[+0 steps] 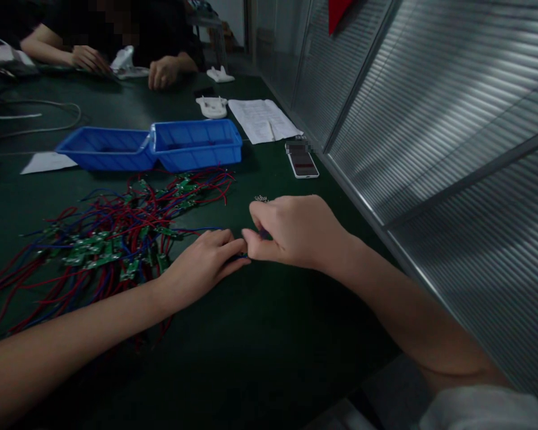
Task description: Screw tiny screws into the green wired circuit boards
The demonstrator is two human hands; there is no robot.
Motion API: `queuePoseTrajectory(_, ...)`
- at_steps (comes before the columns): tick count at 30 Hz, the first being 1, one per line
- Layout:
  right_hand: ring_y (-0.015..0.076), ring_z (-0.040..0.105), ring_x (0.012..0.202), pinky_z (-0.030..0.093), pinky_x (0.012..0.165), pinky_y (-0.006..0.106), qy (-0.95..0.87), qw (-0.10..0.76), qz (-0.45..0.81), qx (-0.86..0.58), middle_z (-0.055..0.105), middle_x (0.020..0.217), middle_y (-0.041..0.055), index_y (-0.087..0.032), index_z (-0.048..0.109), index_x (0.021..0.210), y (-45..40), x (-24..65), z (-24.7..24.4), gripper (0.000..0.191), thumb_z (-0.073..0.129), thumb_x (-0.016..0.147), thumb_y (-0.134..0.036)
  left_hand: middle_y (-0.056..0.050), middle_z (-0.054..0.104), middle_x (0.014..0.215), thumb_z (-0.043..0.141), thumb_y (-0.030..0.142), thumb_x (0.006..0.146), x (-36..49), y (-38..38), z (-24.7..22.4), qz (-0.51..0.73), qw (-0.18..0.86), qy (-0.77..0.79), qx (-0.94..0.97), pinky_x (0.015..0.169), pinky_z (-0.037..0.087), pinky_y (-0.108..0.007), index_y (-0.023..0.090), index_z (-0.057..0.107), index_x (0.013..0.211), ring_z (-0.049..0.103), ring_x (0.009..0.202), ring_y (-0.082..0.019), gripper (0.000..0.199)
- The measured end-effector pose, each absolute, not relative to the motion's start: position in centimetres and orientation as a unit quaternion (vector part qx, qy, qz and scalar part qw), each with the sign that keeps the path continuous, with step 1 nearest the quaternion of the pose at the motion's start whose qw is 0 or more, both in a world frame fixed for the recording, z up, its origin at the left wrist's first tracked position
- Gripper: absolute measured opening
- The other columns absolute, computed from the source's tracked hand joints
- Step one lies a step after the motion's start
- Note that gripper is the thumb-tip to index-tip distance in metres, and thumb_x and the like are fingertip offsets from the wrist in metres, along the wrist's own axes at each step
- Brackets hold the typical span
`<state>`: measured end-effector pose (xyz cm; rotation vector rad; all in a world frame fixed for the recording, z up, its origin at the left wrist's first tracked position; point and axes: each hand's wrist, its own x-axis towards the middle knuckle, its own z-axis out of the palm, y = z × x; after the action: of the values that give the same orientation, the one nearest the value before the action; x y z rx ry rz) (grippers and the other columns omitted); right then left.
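My left hand is closed in a pinch on a small wired circuit board, mostly hidden by the fingers. Red and blue wires show just behind that hand. Its fingertips meet those of my right hand, whose thumb and fingers curl around a thin dark bluish thing that I cannot make out. Just beyond the right hand lies a small heap of tiny metal pieces, perhaps screws. To the left spreads a tangled pile of green circuit boards with red and blue wires.
Two blue bins stand behind the pile. Papers, a phone and white plastic parts lie farther back. A glass partition with blinds borders the table's right side. Across the table, another person's hands handle a white part.
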<state>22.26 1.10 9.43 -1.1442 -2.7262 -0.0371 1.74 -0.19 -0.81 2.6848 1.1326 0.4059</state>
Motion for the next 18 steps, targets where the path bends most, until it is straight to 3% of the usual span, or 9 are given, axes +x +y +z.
queuePoseTrajectory(3, 0.0114, 0.053, 0.062, 0.025, 0.050, 0.023, -0.927, 0.084, 0.075, -0.357, 0.063, 0.085, 0.0037, -0.015, 0.044, 0.109, 1.0, 22.4, 9.9, 0.026, 0.032, 0.091, -0.028, -0.006, 0.055, 0.093, 0.045, 0.038, 0.091, 1.8, -0.3, -0.8, 0.137, 0.095, 0.379, 0.910, 0.077, 0.044, -0.034, 0.022, 0.057, 0.103, 0.053, 0.086, -0.019, 0.024)
queuePoseTrajectory(5, 0.0111, 0.053, 0.061, 0.025, 0.051, 0.023, -0.927, 0.070, 0.067, -0.361, 0.063, 0.083, 0.0041, -0.015, 0.044, 0.110, 1.1, 22.4, 9.9, 0.027, 0.028, 0.094, -0.030, -0.006, 0.054, 0.094, 0.044, 0.037, 0.091, 1.8, -0.3, -0.7, 0.135, 0.096, 0.379, 0.911, 0.077, 0.043, -0.033, 0.022, 0.057, 0.105, 0.053, 0.086, -0.019, 0.024)
queuePoseTrajectory(10, 0.0155, 0.055, 0.059, 0.022, 0.052, 0.025, -0.892, 0.076, -0.080, -0.438, 0.060, 0.065, 0.0043, -0.018, 0.059, 0.085, 1.3, 22.0, 9.1, 0.052, 0.025, 0.091, -0.057, -0.006, 0.053, 0.092, 0.043, 0.040, 0.091, 1.7, -0.3, -0.7, 0.126, 0.097, 0.392, 0.906, 0.074, 0.043, -0.032, 0.020, 0.056, 0.098, 0.051, 0.083, -0.019, 0.025)
queuePoseTrajectory(12, 0.0176, 0.056, 0.062, 0.023, 0.053, 0.026, -0.881, 0.082, -0.097, -0.455, 0.061, 0.065, 0.0060, -0.017, 0.060, 0.076, 1.3, 22.0, 9.1, 0.056, 0.026, 0.089, -0.060, -0.006, 0.053, 0.092, 0.043, 0.040, 0.091, 1.7, -0.3, -0.7, 0.132, 0.088, 0.391, 0.907, 0.073, 0.042, -0.032, 0.020, 0.056, 0.101, 0.051, 0.083, -0.018, 0.025)
queuePoseTrajectory(14, 0.0179, 0.057, 0.066, 0.024, 0.053, 0.025, -0.889, 0.076, -0.072, -0.446, 0.063, 0.073, 0.0070, -0.017, 0.060, 0.079, 1.3, 22.3, 9.3, 0.043, 0.032, 0.090, -0.047, -0.005, 0.053, 0.089, 0.043, 0.040, 0.091, 1.8, -0.3, -0.7, 0.137, 0.080, 0.389, 0.908, 0.071, 0.041, -0.032, 0.021, 0.056, 0.100, 0.051, 0.080, -0.018, 0.025)
queuePoseTrajectory(16, 0.0163, 0.057, 0.069, 0.025, 0.052, 0.024, -0.902, 0.070, -0.016, -0.425, 0.064, 0.082, 0.0067, -0.015, 0.057, 0.094, 1.4, 22.8, 9.7, 0.026, 0.037, 0.088, -0.031, -0.004, 0.052, 0.085, 0.043, 0.039, 0.091, 1.8, -0.3, -0.5, 0.134, 0.083, 0.389, 0.908, 0.069, 0.040, -0.031, 0.021, 0.057, 0.097, 0.050, 0.077, -0.017, 0.024)
queuePoseTrajectory(18, 0.0139, 0.057, 0.067, 0.026, 0.052, 0.023, -0.915, 0.054, 0.045, -0.397, 0.064, 0.084, 0.0056, -0.013, 0.048, 0.108, 1.4, 23.3, 10.2, 0.026, 0.036, 0.088, -0.024, -0.004, 0.051, 0.084, 0.043, 0.039, 0.091, 1.8, -0.3, -0.4, 0.129, 0.093, 0.390, 0.907, 0.069, 0.040, -0.030, 0.021, 0.057, 0.096, 0.049, 0.076, -0.017, 0.023)
